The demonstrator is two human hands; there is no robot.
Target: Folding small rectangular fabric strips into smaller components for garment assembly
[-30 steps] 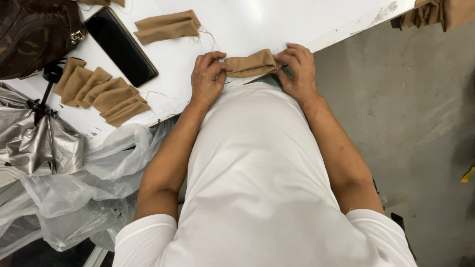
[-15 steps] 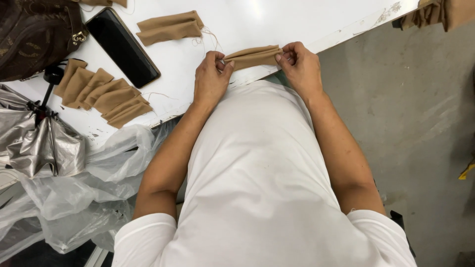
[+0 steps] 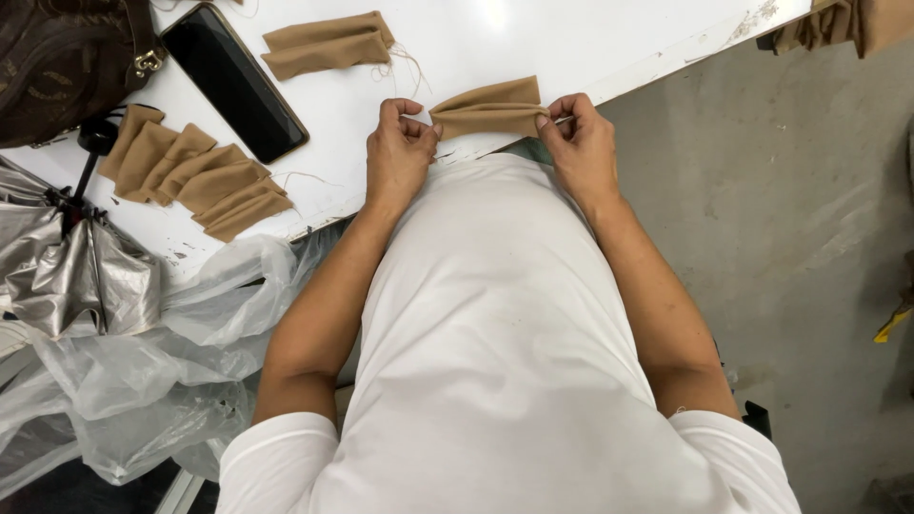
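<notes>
Left hand point(image 3: 400, 157) and right hand point(image 3: 581, 143) each pinch shut on one end of a folded tan cloth strip point(image 3: 490, 107), held just above the white table point(image 3: 533, 38) edge; long axis runs left-right, right end slightly higher; since a second ago it has lifted clear; one loose strip point(image 3: 328, 43), one fanned stack point(image 3: 190, 176), one phone point(image 3: 233, 81).

Matt tan cloth piece point(image 3: 490, 107), smooth white table point(image 3: 533, 38), glossy black phone point(image 3: 233, 81), crinkled clear plastic point(image 3: 143, 371)
</notes>
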